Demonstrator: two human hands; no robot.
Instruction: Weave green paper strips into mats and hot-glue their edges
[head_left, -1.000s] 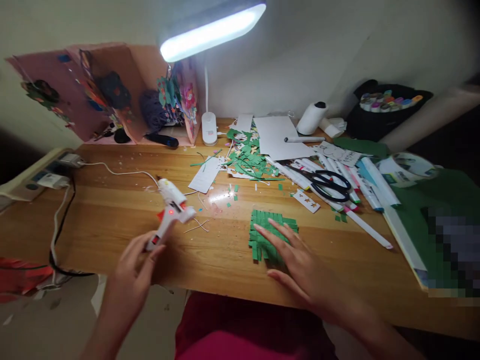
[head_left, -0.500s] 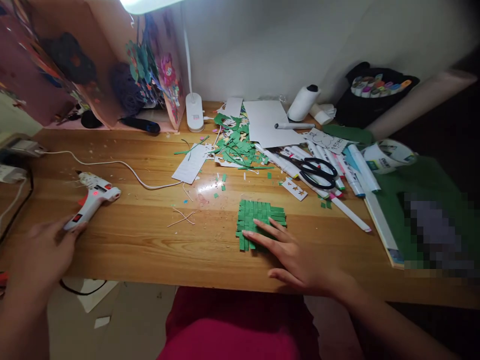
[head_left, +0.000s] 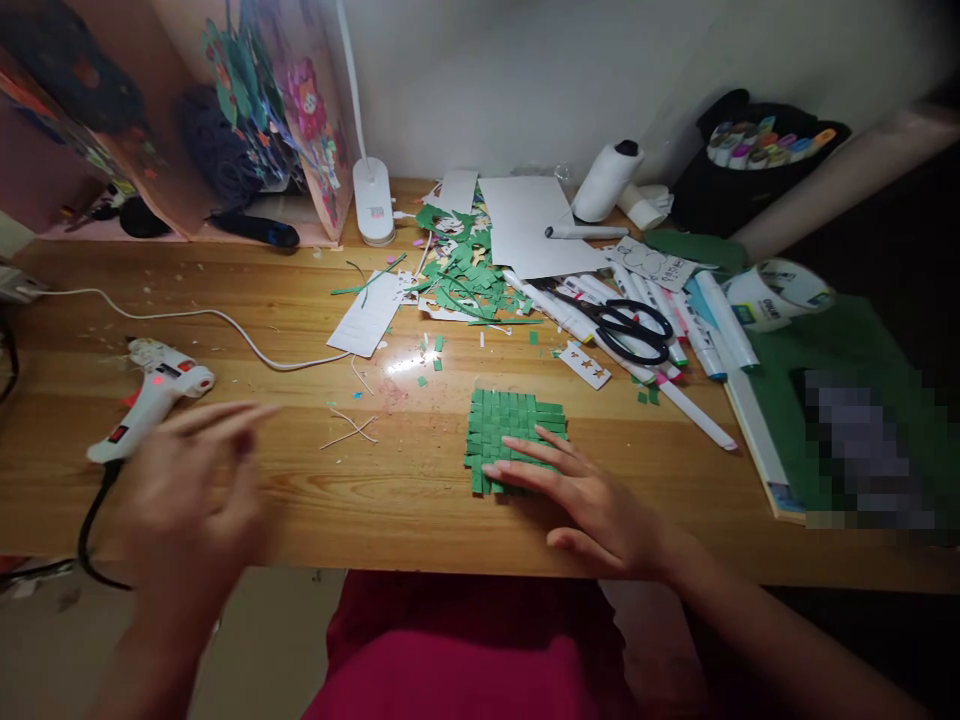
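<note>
A woven mat of green paper strips [head_left: 501, 415] lies flat on the wooden desk. On its right part rests my right hand [head_left: 592, 500], fingers spread and laid flat over the weave. My left hand [head_left: 199, 480] is in the air above the left side of the desk, blurred by motion. Its fingers reach out to the right, and I see nothing held in them. Just beyond it a white glue gun [head_left: 154, 390] with a lit red light lies on the desk, apart from the hand as far as I can see.
Green paper scraps [head_left: 469, 265] and white sheets [head_left: 529, 225] are heaped at the back. Black-handled scissors [head_left: 637, 330] lie on several markers [head_left: 701, 335] to the right. A roll of tape [head_left: 780, 290] stands behind them. A white cord [head_left: 247, 335] crosses the left side.
My left hand has let go of the glue gun and moved right, toward the middle. My right hand stays on the green woven mat. The whole view has shifted slightly.
</note>
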